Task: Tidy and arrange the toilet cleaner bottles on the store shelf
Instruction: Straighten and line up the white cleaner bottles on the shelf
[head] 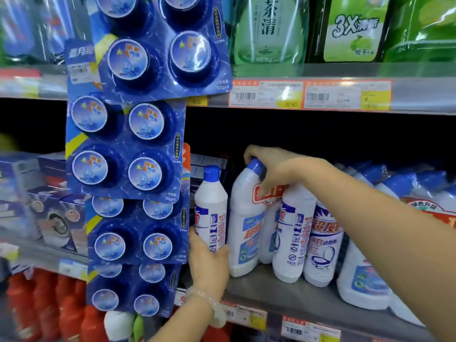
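Head view - middle shelf (pixel 283 290) of a store rack, seen from its near edge. Your left hand (pixel 207 262), a pale bead bracelet (pixel 212 302) on its wrist, is clasped round the lower body of a slim white toilet cleaner bottle (pixel 211 208) with a blue cap; the bottle stands upright at the left end of the row, just beside the hanging blister cards of blue toilet blocks (pixel 125 149) that overlap one another down the left of the scene. Your right hand (pixel 269 169) reaches in from the right and is curled over the blue cap and neck of a wider white bottle (pixel 246 218), which leans slightly left and stands just right of the slim one; a red-and-white promotional tag (pixel 261 196) sits at its shoulder, partly under your fingers. Right of it stand more white bottles - a slim one (pixel 293 238), a labelled one showing a toilet drawing (pixel 323 243), and a broad one (pixel 362 280) nearer the shelf edge, partly behind your forearm. Further blue-capped bottles (pixel 399 183) fill the far right, blurred. Price tags (pixel 266 93) line the shelf edge above, under green refill pouches (pixel 269 30). Red bottles (pixel 37 304) occupy the lower left shelf.
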A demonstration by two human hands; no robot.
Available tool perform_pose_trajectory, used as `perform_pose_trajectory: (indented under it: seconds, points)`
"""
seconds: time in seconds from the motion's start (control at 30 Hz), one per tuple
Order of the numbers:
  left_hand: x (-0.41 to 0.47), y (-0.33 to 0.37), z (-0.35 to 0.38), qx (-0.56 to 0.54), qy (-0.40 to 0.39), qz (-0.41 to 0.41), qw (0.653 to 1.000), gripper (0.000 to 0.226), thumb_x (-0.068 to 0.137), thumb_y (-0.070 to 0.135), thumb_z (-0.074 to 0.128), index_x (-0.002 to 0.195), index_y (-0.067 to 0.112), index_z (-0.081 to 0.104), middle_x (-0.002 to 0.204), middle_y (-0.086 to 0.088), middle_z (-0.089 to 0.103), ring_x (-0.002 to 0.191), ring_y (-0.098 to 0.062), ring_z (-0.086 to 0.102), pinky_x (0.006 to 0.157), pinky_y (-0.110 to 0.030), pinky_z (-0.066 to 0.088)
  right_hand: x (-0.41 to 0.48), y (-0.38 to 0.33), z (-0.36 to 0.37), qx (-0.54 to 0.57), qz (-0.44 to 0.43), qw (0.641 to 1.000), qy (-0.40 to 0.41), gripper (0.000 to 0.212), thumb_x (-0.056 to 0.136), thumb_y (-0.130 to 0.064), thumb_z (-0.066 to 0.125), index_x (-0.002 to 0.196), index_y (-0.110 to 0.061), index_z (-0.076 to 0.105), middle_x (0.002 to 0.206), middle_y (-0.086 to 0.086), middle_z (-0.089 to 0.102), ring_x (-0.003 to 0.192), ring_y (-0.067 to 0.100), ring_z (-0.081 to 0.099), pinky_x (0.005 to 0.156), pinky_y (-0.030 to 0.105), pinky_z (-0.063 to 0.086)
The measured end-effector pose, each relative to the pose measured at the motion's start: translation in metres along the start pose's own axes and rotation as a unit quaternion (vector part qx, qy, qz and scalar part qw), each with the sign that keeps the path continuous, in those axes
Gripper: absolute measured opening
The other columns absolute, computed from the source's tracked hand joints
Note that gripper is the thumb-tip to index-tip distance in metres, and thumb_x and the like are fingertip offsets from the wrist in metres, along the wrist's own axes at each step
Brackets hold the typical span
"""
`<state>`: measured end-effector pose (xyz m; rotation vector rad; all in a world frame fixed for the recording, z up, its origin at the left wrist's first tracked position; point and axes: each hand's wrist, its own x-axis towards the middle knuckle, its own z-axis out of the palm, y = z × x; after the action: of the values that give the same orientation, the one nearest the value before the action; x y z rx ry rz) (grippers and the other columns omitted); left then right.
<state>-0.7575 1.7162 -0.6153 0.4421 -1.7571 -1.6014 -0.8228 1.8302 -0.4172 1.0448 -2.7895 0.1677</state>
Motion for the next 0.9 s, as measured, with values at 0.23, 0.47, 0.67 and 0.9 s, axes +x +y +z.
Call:
perform_pose_trajectory:
  seconds: [0.23, 0.47, 0.67, 0.9]
  points:
    - [-0.001, 0.001, -0.007, 0.068, -0.059, -0.013, 0.996, 0.086, 0.085, 0.007, 0.059, 0.147, 0.013, 0.001, 0.140, -0.016, 0.039, 0.123, -0.031, 0.045, 0.105, -0.044, 0.037, -0.010, 0.010, -0.008, 0.000, -0.072, 0.997, 0.003, 0.053, 0.055, -0.006, 0.081, 0.083, -0.029, 0.042, 0.083, -0.006, 0.053, 0.070, 0.014, 0.047, 0.058, 0.032, 0.045]
    - [-0.030, -0.005, -0.022, -0.005, -0.135, 0.010, 0.991, 0.082, 0.077, 0.015, 0.049, 0.148, 0.015, 0.007, 0.149, 0.005, 0.023, 0.134, -0.007, 0.024, 0.112, -0.024, 0.017, -0.020, 0.003, -0.009, 0.006, -0.149, 0.989, 0.017, 0.050, 0.055, -0.009, 0.081, 0.088, -0.024, 0.046, 0.079, -0.012, 0.049, 0.070, 0.013, 0.045, 0.059, 0.030, 0.042]
    - [-0.055, -0.008, -0.011, 0.136, -0.029, 0.137, 0.981, 0.113, 0.056, 0.049, 0.079, 0.146, 0.018, 0.018, 0.149, 0.005, 0.014, 0.141, -0.009, 0.010, 0.114, -0.030, 0.015, -0.026, -0.005, -0.011, 0.012, -0.219, 0.975, 0.026, 0.048, 0.057, -0.006, 0.079, 0.090, -0.025, 0.050, 0.090, -0.005, 0.058, 0.077, 0.014, 0.050, 0.067, 0.032, 0.045]
    - [-0.053, 0.009, 0.008, 0.075, 0.043, 0.096, 0.992, 0.059, 0.063, 0.027, 0.082, 0.112, 0.017, 0.053, 0.107, -0.001, 0.056, 0.101, -0.019, 0.055, 0.090, -0.037, 0.047, -0.045, -0.009, -0.007, 0.041, -0.257, 0.964, 0.060, 0.044, 0.059, -0.004, 0.075, 0.093, -0.020, 0.054, 0.081, -0.012, 0.052, 0.068, 0.007, 0.044, 0.064, 0.024, 0.040]
